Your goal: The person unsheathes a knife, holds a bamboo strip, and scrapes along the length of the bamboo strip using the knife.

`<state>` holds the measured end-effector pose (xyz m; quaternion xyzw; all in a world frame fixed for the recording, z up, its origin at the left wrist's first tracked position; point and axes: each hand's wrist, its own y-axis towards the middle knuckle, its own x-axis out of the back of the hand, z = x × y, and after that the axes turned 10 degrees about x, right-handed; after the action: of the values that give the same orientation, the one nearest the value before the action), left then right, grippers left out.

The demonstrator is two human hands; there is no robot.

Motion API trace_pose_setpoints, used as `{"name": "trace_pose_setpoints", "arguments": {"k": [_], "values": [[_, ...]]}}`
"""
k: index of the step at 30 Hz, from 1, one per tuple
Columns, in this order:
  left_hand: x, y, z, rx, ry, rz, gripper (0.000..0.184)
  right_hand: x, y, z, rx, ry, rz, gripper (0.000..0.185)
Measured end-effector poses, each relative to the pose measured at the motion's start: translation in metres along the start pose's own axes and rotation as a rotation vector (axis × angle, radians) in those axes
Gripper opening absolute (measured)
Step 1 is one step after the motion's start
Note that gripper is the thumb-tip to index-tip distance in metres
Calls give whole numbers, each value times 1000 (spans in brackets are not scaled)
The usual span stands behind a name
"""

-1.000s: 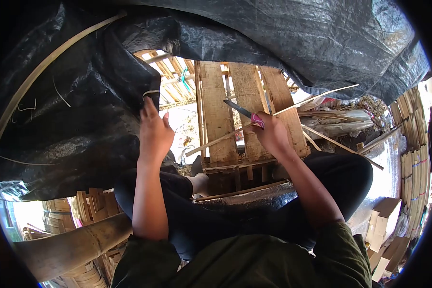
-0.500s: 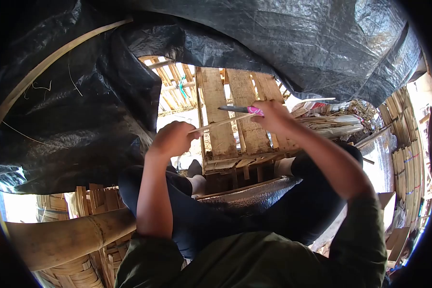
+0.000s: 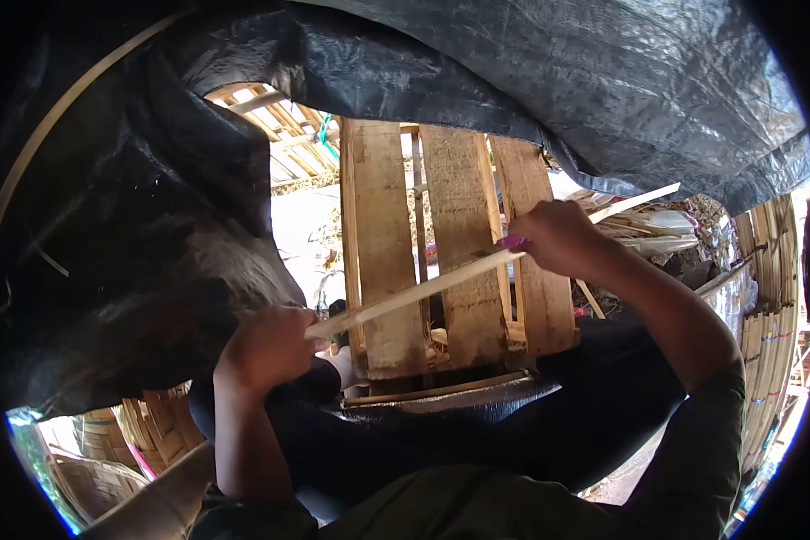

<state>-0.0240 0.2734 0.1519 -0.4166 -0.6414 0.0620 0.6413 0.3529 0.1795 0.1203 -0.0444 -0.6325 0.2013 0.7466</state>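
Note:
A long pale bamboo strip [image 3: 423,290] slants across the middle of the view, from lower left to upper right. My left hand [image 3: 270,349] is closed around its lower end. My right hand [image 3: 560,239] is closed on a knife with a pink handle [image 3: 514,242], against the strip, whose far end sticks out beyond the fist. Little of the knife's dark blade can be made out. Beneath the strip lies a wooden slatted bench [image 3: 463,189], its boards running away from me between my knees.
Black plastic sheeting [image 3: 405,67] hangs low ahead and on the left, with a curved strip [image 3: 63,99] against it. Bundled bamboo slats [image 3: 769,360] stand at the right, and a woven basket [image 3: 90,490] is at lower left. Debris [image 3: 657,229] lies beyond my right hand.
My left hand has moved down and left with the strip. My right hand has shifted right and down. The strip tilts more, and the blade that showed plainly is now mostly lost from sight.

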Motion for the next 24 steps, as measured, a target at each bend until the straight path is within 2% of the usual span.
{"name": "trace_pose_setpoints", "arguments": {"k": [3,7,10,12,14,17,18,20,21,22,24], "values": [[8,7,-14,9,-158,-101,24,10,15,-3,175,100,61,10],[25,6,-24,-84,-238,-29,21,18,24,5,201,140,-19,13],[19,-4,-26,-74,-172,-145,21,9,21,5,252,158,-166,13],[2,-6,-28,-118,-184,-326,22,14,20,14,253,100,-182,11],[-10,-6,-27,-153,-232,-382,22,17,13,22,249,57,-178,10],[-12,-10,-30,-67,-152,-328,21,19,2,31,141,123,-216,14],[-11,-11,-32,-77,-148,-330,21,16,-6,35,131,121,-221,14],[-10,-6,-32,-119,-253,-312,20,14,-17,42,19,299,-431,19],[-13,-2,-30,-177,-307,-265,21,25,-24,52,-137,471,-436,23],[-16,-1,-32,-180,-312,-273,21,18,-26,45,-134,461,-438,23],[-20,2,-35,-178,-430,-185,23,-15,-23,15,-197,436,-776,25]]}}
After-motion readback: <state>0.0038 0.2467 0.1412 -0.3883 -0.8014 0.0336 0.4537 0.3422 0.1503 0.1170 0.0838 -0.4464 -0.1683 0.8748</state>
